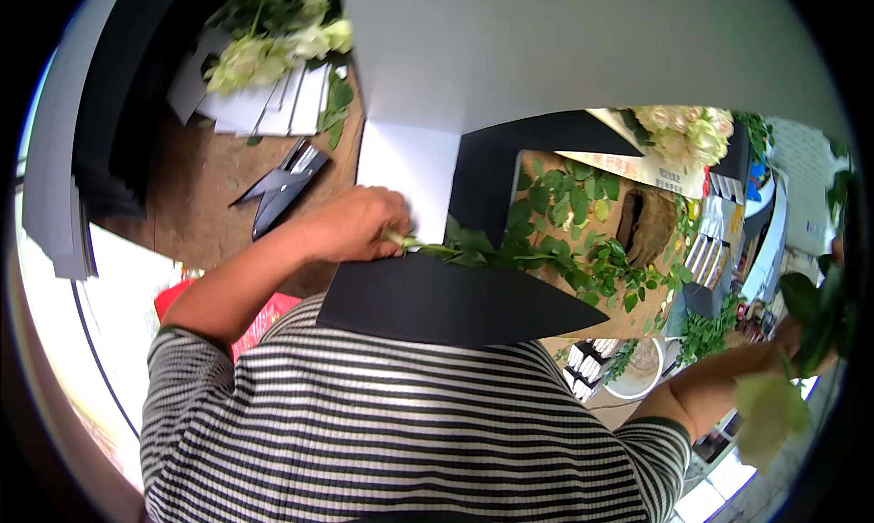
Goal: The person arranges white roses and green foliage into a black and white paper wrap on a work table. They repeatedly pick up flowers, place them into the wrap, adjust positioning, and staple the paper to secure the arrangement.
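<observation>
My left hand is closed around one end of a leafy stem, with a small pale green bit showing at the fingertips. The stem lies along the inner fold of a black sheet in front of my body. Behind the fingers is a white panel, joined to a large grey sheet that rises over the far side. Out at the right rim, my right hand is blurred and partly covered by leaves. From it a pale greenish-white rose hangs head down.
A dark stapler lies left on the wooden table, near white cards and pale roses. Loose leaves cover the board at right, beside a hollow wooden piece. More roses and a white bucket stand beyond.
</observation>
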Tool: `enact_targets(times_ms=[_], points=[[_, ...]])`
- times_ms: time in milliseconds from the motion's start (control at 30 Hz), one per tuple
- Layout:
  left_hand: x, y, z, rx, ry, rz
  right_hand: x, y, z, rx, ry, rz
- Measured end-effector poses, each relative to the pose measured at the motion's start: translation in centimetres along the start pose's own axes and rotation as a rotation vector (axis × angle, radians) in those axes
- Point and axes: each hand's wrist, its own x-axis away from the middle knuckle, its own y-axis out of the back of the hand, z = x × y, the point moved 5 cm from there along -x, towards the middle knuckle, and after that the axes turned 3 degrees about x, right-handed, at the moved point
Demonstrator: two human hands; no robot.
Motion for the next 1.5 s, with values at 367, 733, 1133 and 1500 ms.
enact_targets(times_ms=[367,733,1133,1500], points=[[2.6,0.2,1.4,0.3,0.216,0.1,13.7,-24.9,15.7,-0.685,-0.36,1.06],[3.0,3.4,1.0,0.252,0.222,-0.268,16.3,-27.3,18.8,-0.861,-0.223,1.009],[0.9,1.2,-0.8,-0.196,-0.059,-0.181,6.7,-19.7,4.9,-1.401,-0.612,0.705],[0.4,1.3,-1.1,-0.19,-0.09,-0.183,9.4,-32.7,-5.7,0.086,-0.347,0.688]])
